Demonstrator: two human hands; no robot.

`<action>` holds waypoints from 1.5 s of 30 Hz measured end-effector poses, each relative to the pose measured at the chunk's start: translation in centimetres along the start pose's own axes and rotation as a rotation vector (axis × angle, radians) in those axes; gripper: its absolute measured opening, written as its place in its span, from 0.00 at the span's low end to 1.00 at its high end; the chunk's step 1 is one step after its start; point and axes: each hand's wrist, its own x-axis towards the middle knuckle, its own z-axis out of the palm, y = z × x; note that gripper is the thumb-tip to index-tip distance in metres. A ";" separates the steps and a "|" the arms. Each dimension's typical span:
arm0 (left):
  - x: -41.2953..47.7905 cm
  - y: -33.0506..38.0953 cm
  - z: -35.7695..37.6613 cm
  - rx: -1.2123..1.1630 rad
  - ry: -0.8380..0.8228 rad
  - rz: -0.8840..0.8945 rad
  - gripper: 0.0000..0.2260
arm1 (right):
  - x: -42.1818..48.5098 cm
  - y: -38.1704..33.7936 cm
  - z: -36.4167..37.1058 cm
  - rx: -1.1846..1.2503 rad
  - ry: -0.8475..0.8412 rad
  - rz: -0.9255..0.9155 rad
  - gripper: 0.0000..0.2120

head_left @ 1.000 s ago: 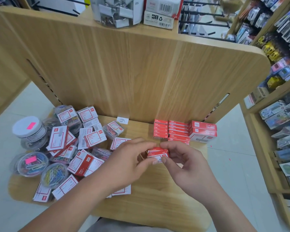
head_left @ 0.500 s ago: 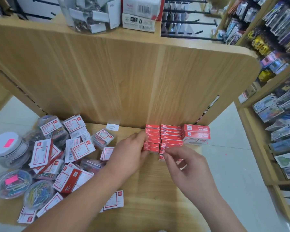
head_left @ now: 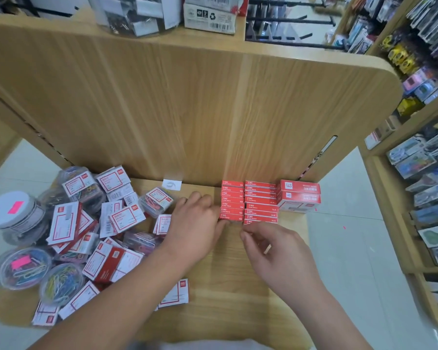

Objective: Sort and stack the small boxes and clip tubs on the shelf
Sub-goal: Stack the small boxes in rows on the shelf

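On a wooden shelf [head_left: 228, 279], small red boxes are stacked in two columns against the back panel. The left column [head_left: 232, 200] is braced by the left hand [head_left: 194, 218], whose fingers are bent against its side while the thumb is laid on the nearest box. The right hand [head_left: 273, 251] is held just in front of the right column [head_left: 261, 202], fingers curled narrowly; whether a box is pinched cannot be told. Two larger red boxes [head_left: 300, 195] are stacked just beside it. White-and-red boxes [head_left: 127, 218] and clip tubs [head_left: 61, 281] are heaped at left.
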 end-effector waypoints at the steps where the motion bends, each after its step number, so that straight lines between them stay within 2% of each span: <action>1: 0.0 0.0 0.1 -0.004 0.004 0.006 0.16 | 0.0 0.0 0.1 -0.005 -0.008 0.002 0.05; 7: -1.9 -1.5 -4.0 -0.203 0.053 0.032 0.08 | -0.8 -0.6 1.6 0.057 -0.139 0.029 0.08; 9: -4.3 -2.6 -6.2 -0.267 0.081 -0.061 0.04 | -1.1 -1.0 3.0 0.111 -0.233 0.021 0.11; 11: -7.7 -3.4 -7.9 -0.300 0.056 -0.182 0.04 | -1.6 -1.7 4.4 0.135 -0.349 -0.016 0.17; 14: -13.3 -3.1 -8.8 -0.299 -0.050 -0.271 0.06 | -2.5 -2.9 6.3 0.100 -0.547 -0.096 0.29; 16: -16.3 -2.1 -8.7 -0.261 -0.072 -0.342 0.07 | -3.0 -3.4 7.3 0.011 -0.590 -0.143 0.35; 18: -18.3 -1.2 -8.4 -0.269 -0.064 -0.426 0.10 | -3.4 -3.9 7.7 -0.093 -0.561 -0.183 0.34; 20: -19.6 -0.8 -8.0 -0.249 -0.088 -0.495 0.13 | -3.8 -4.1 7.9 -0.114 -0.504 -0.202 0.28; 24: -20.8 -0.5 -7.0 -0.254 -0.157 -0.604 0.25 | -4.6 -3.0 7.6 -0.009 -0.386 -0.151 0.18; 26: -21.0 -0.1 -6.8 -0.238 -0.164 -0.614 0.25 | -4.8 -2.1 7.1 0.043 -0.337 -0.118 0.17; 31: -20.3 0.7 -6.9 -0.236 -0.130 -0.597 0.20 | -4.8 -0.5 6.2 0.097 -0.270 -0.075 0.19; 35: -19.1 0.5 -6.2 -0.158 -0.189 -0.535 0.21 | -5.0 -0.8 6.6 0.206 -0.216 -0.018 0.20; 37: -18.8 0.2 -5.7 -0.129 -0.201 -0.498 0.18 | -4.7 -1.2 7.1 0.215 -0.201 0.041 0.20; 42: -18.5 -0.9 -5.4 -0.171 -0.197 -0.402 0.18 | -4.3 -2.8 7.4 0.153 -0.301 0.042 0.15; 45: -19.9 -1.2 -5.6 -0.311 -0.097 -0.351 0.19 | -4.4 -3.6 8.2 0.073 -0.300 0.010 0.20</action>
